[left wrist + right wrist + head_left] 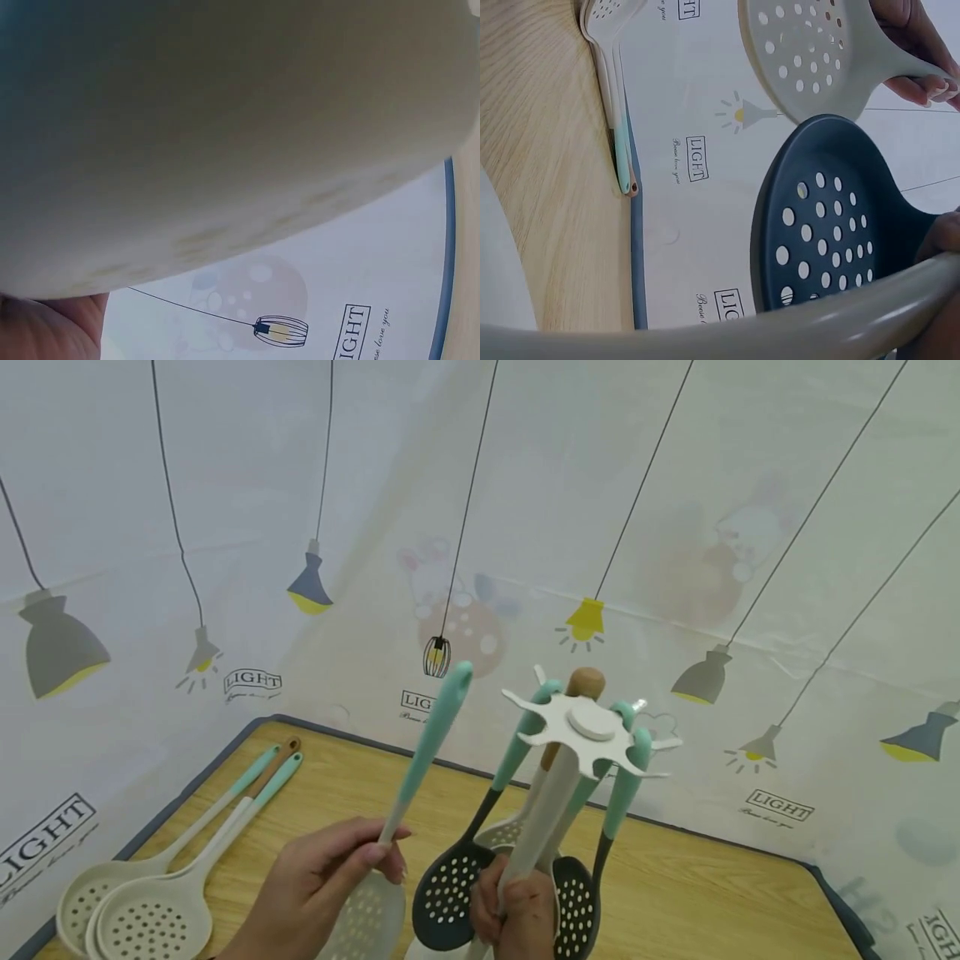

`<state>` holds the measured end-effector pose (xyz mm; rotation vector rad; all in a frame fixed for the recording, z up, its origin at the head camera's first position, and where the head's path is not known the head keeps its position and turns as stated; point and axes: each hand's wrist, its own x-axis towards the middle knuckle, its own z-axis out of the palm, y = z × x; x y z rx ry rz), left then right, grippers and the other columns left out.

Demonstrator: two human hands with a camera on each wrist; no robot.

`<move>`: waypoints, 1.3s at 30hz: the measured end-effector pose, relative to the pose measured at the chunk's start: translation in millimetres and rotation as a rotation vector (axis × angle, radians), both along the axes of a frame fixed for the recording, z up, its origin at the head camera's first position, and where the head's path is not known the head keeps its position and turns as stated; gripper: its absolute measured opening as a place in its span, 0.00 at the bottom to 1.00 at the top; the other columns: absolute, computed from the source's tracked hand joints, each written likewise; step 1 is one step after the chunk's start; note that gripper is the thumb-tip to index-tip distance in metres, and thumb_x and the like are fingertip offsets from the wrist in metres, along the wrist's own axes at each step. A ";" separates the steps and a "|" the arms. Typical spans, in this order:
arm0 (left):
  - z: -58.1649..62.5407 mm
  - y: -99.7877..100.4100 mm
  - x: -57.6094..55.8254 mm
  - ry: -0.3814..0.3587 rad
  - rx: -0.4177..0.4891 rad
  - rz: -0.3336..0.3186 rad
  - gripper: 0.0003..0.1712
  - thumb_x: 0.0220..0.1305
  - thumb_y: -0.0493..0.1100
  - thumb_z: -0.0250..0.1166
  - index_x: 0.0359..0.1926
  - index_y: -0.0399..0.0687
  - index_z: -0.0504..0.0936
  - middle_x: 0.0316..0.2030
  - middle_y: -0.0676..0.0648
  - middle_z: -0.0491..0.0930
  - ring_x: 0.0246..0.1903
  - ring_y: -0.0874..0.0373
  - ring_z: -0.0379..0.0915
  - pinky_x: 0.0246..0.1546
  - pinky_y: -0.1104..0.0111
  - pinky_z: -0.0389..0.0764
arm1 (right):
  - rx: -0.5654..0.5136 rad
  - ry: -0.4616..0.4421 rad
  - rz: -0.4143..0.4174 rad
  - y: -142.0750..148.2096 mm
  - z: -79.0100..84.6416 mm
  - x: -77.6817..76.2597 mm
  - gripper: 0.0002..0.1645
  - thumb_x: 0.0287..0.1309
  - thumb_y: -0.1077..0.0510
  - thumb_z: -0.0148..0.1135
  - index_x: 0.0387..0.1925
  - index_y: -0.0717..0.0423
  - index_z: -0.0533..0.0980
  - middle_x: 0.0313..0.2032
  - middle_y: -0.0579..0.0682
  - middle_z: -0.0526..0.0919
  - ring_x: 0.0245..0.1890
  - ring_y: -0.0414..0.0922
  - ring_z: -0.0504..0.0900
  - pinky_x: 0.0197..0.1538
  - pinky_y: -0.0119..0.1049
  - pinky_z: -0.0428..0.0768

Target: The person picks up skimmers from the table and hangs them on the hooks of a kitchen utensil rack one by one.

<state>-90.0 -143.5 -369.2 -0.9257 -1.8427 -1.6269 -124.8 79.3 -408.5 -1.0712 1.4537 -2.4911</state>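
My left hand pinches a cream skimmer low on its shaft, with the mint handle pointing up and the perforated head below the fingers. That head fills most of the left wrist view. Close to its right, my right hand grips the pale post of a utensil stand, fingers wrapped round it. White hooked arms spread from the post's top. Around the post hang a dark skimmer on the left, another dark perforated skimmer on the right, and cream utensils partly hidden behind.
Several cream skimmers lie stacked at the table's left, with mint and brown handle ends pointing away. The wood-grain tabletop has a dark blue raised edge. Behind it hangs a pale cloth printed with lamps.
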 end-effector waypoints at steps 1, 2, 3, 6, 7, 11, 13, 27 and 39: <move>0.0 0.5 -0.1 0.011 0.006 -0.011 0.20 0.69 0.18 0.50 0.55 0.31 0.79 0.32 0.43 0.84 0.35 0.61 0.84 0.39 0.72 0.85 | -0.004 0.009 -0.004 -0.7 0.2 0.5 0.35 0.77 0.43 0.47 0.23 0.66 0.55 0.14 0.56 0.53 0.11 0.49 0.50 0.12 0.42 0.50; 0.2 0.8 0.1 0.012 0.008 -0.016 0.20 0.69 0.18 0.50 0.55 0.31 0.79 0.32 0.43 0.84 0.35 0.61 0.84 0.38 0.71 0.86 | -0.003 0.028 -0.017 -1.5 0.4 0.9 0.35 0.77 0.43 0.46 0.23 0.67 0.55 0.14 0.57 0.52 0.11 0.50 0.50 0.11 0.42 0.51; 0.5 1.2 0.4 0.007 0.007 -0.015 0.20 0.69 0.18 0.50 0.55 0.32 0.80 0.33 0.44 0.84 0.35 0.61 0.83 0.38 0.71 0.86 | 0.000 0.028 -0.029 -2.3 0.9 1.8 0.35 0.77 0.42 0.46 0.22 0.67 0.55 0.13 0.57 0.52 0.11 0.50 0.50 0.11 0.42 0.51; 0.9 3.1 0.3 0.033 0.007 -0.017 0.21 0.68 0.18 0.51 0.55 0.34 0.80 0.32 0.44 0.84 0.34 0.61 0.83 0.38 0.71 0.85 | 0.022 0.035 -0.079 -4.3 1.9 4.4 0.36 0.77 0.42 0.44 0.22 0.67 0.56 0.13 0.58 0.52 0.10 0.50 0.50 0.10 0.40 0.53; 1.3 3.8 0.3 0.040 0.004 -0.013 0.21 0.68 0.18 0.51 0.56 0.34 0.80 0.32 0.44 0.84 0.34 0.61 0.83 0.38 0.71 0.85 | 0.029 0.036 -0.094 -4.9 2.3 5.4 0.36 0.77 0.41 0.44 0.22 0.67 0.56 0.13 0.58 0.53 0.10 0.50 0.50 0.10 0.40 0.53; 3.2 6.9 2.0 0.026 0.001 -0.001 0.21 0.67 0.17 0.52 0.55 0.33 0.80 0.32 0.44 0.84 0.33 0.61 0.83 0.38 0.71 0.85 | 0.030 0.060 -0.121 -7.0 3.1 8.0 0.36 0.79 0.42 0.41 0.23 0.68 0.57 0.13 0.59 0.53 0.10 0.50 0.51 0.09 0.39 0.54; 2.8 8.0 2.5 0.016 0.005 -0.006 0.21 0.67 0.17 0.52 0.55 0.32 0.80 0.32 0.44 0.84 0.33 0.61 0.83 0.38 0.72 0.85 | 0.014 0.070 -0.112 -7.9 3.6 8.9 0.35 0.79 0.44 0.40 0.23 0.68 0.57 0.13 0.59 0.54 0.10 0.50 0.51 0.09 0.40 0.53; 2.0 10.6 5.0 -0.006 -0.010 0.034 0.20 0.69 0.20 0.53 0.56 0.34 0.80 0.31 0.44 0.84 0.33 0.62 0.82 0.34 0.71 0.84 | -0.066 0.277 -0.037 -16.3 -1.1 6.2 0.30 0.81 0.52 0.37 0.23 0.70 0.57 0.11 0.58 0.56 0.08 0.48 0.53 0.06 0.32 0.56; 3.4 10.9 5.9 0.031 -0.012 0.049 0.19 0.67 0.19 0.54 0.55 0.32 0.80 0.30 0.43 0.84 0.31 0.62 0.81 0.32 0.72 0.83 | -0.053 0.304 -0.026 -16.7 -1.0 5.8 0.29 0.82 0.54 0.36 0.23 0.70 0.57 0.11 0.59 0.56 0.07 0.48 0.54 0.05 0.32 0.57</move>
